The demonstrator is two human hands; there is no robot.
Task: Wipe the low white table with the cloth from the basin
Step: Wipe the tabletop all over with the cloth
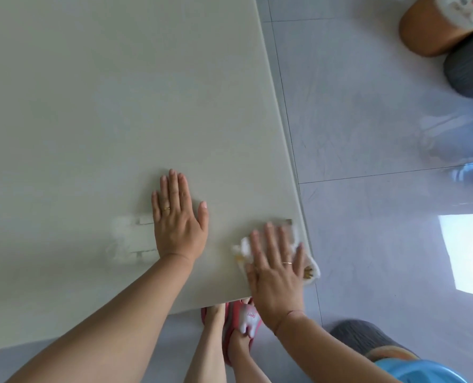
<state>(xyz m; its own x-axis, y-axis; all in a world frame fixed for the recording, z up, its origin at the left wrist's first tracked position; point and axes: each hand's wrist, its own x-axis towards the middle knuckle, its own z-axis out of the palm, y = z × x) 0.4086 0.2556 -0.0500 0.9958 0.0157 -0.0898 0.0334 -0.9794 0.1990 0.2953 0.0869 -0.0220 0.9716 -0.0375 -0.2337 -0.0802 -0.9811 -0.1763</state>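
Most of the low white table (91, 106) is open surface. On it lie only the left hand (177, 217), flat near the front edge, and the right hand (276, 269) pressing the cloth (245, 247) at the front right corner, with a free strip between them. Right of the table the tiled floor (368, 120) is open; a brown stool (423, 31) and grey cushion (470, 70) stand well apart, a grey stool (368, 337) and blue basin (420, 371) near the right forearm.

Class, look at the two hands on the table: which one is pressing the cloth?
The right hand, flat on the white cloth by the table edge; the left hand rests on bare surface.
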